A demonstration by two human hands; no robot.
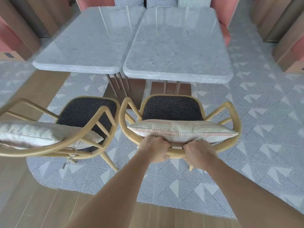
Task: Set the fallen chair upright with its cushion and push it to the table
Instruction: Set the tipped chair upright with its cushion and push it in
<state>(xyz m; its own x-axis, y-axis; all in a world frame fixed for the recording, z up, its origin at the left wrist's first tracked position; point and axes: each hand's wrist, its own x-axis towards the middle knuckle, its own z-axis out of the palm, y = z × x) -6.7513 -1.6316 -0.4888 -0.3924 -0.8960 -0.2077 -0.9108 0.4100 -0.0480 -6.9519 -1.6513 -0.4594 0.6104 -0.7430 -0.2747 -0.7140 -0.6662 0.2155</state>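
**Asker:** What was the room like where you stood?

**Me:** Under my feet was a pale wooden floor [32,203]. On it lay a rug [181,183] in grey and white, patterned with striped triangles. Two grey, stone-look tables stood side by side on the rug with their long edges almost touching, the left-hand table [88,38] and the right-hand table [177,46]. Pink upholstered seating [220,7] ran behind them, with checked pillows [128,0] at the far edge.

**Asker:** And where was the chair?

**Me:** The chair [171,109] stood upright on the rug, facing the right-hand table. Its seat front was near the table's near edge, but as far as I could see it was not under the top. It had a bent, light-wood frame with curved arms and a dark speckled seat pad. The cushion [181,130], pale with rows of orange and grey dashes, stood on edge along the backrest.

**Asker:** What were your hands doing?

**Me:** Both gripped the top rail of the backrest. My left hand [155,149] and right hand [198,155] were close together, with the fingers curled over the rail and touching the cushion's lower edge.

**Asker:** Was anything beside it?

**Me:** A matching second chair [85,112] stood just to the left, angled, with its own pale pillow [29,134] against the back. The arms of the two chairs nearly met.
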